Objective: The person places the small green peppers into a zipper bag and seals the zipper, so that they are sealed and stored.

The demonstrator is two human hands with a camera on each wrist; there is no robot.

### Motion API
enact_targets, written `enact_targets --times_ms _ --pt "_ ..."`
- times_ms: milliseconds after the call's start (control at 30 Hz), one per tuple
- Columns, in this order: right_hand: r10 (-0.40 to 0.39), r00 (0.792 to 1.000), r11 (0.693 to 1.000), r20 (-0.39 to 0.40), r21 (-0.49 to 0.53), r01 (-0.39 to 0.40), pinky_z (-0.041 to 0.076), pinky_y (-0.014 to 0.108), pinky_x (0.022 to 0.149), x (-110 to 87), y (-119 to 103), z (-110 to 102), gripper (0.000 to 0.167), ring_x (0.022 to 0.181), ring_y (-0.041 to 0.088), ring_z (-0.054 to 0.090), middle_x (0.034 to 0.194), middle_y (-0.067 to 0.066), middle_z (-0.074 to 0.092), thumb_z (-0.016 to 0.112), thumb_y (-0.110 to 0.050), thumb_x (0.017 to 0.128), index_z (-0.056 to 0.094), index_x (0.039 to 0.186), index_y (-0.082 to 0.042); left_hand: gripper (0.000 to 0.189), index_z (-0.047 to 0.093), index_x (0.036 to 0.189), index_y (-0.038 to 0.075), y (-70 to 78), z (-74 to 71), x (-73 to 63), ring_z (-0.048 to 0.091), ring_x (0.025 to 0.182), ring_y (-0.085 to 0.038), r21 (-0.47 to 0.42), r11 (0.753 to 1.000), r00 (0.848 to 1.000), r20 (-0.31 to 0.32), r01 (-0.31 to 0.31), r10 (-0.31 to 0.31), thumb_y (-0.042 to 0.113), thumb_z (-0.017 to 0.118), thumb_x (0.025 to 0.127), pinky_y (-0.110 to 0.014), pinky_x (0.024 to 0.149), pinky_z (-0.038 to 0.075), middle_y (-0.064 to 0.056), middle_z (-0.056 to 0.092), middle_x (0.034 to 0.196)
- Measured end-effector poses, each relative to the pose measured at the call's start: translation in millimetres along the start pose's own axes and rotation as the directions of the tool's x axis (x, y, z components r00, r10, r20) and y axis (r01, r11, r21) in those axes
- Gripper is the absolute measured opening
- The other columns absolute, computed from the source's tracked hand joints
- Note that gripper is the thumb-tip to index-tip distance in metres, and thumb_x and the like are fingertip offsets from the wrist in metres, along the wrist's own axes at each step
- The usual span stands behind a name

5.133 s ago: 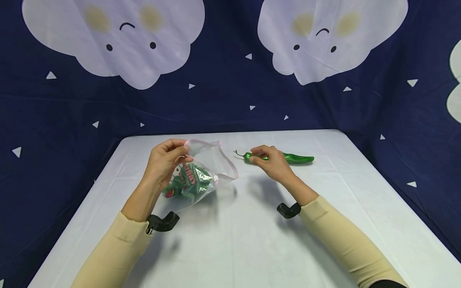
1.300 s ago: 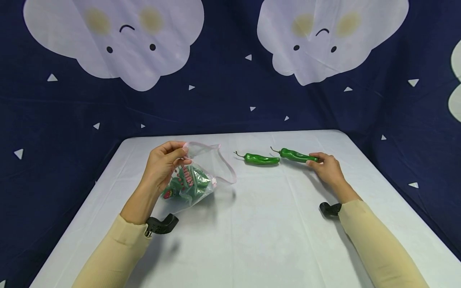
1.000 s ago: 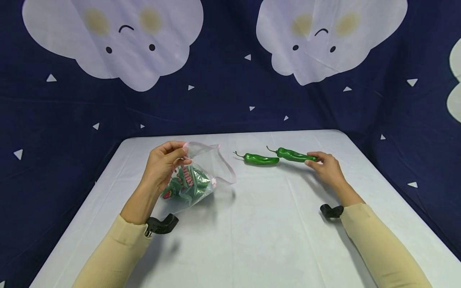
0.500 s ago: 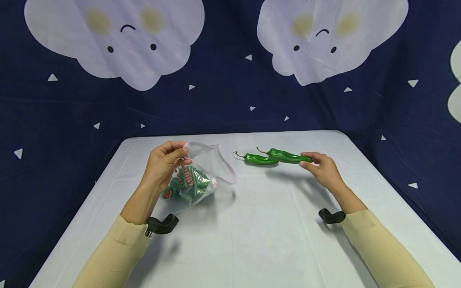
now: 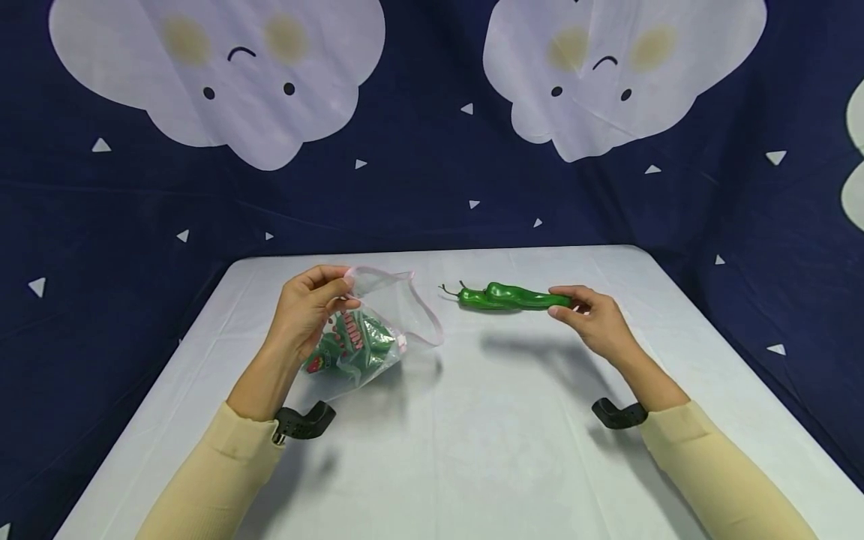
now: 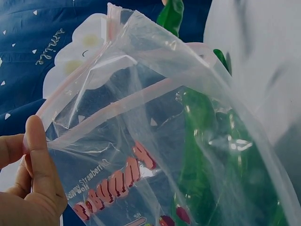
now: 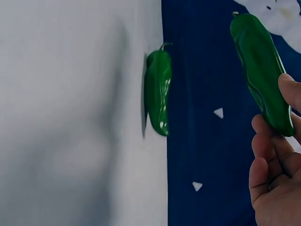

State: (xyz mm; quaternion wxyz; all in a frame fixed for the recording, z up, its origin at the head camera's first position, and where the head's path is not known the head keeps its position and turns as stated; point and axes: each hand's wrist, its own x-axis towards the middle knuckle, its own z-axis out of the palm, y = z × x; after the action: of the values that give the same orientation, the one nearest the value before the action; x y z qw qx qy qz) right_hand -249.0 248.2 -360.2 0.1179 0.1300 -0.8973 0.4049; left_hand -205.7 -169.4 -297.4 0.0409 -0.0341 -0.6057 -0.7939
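My left hand (image 5: 307, 304) pinches the rim of a clear zip bag (image 5: 405, 311) with a pink zip edge and red lettering. The bag's mouth gapes to the right. Green peppers (image 6: 197, 136) show through its plastic in the left wrist view. In my right hand (image 5: 590, 319), thumb and fingers grip the tip end of a green pepper (image 7: 258, 66), lifted above the table with its stem pointing left. A second green pepper (image 7: 159, 92) lies on the table behind it, partly covered by the held one in the head view.
A white cloth (image 5: 499, 435) covers the table. Behind its far edge hangs a dark blue curtain (image 5: 432, 202) with clouds and small triangles. Each wrist wears a black camera mount, such as the left mount (image 5: 304, 420).
My right hand has carried the held pepper leftward, off the table and in front of the lying one. Earlier it reached over the lying peppers. The left hand and bag have stayed nearly still.
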Motion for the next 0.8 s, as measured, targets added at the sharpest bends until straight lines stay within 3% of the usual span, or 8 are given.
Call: enact_targets --times_ms 367,800 --pt "-0.101 0.994 0.993 0.052 0.060 0.098 0.045 0.020 0.055 -7.4 -30 10 0.034 0.073 0.011 0.049 0.087 -0.004 0.060 0.070 -0.029 0.085 0.065 0.117 -0.018 0.013 0.059 0.100 -0.002 0.7 0.9 0.2 0.061 0.065 -0.011 0.011 1.000 1.000 0.000 0.008 -0.008 0.000 0.063 0.087 -0.018 0.063 0.060 0.001 0.059 0.084" --pt "-0.123 0.986 0.987 0.115 0.119 0.110 0.042 0.021 0.052 -4.0 -62 34 0.033 0.071 0.014 0.048 0.083 -0.001 0.059 0.071 -0.029 0.084 0.067 0.114 -0.017 0.017 0.057 0.104 -0.005 -0.5 0.3 0.5 0.061 0.063 -0.011 0.019 1.000 1.000 0.004 0.012 -0.013 0.000 0.061 0.089 -0.018 0.064 0.060 0.001 0.058 0.083"
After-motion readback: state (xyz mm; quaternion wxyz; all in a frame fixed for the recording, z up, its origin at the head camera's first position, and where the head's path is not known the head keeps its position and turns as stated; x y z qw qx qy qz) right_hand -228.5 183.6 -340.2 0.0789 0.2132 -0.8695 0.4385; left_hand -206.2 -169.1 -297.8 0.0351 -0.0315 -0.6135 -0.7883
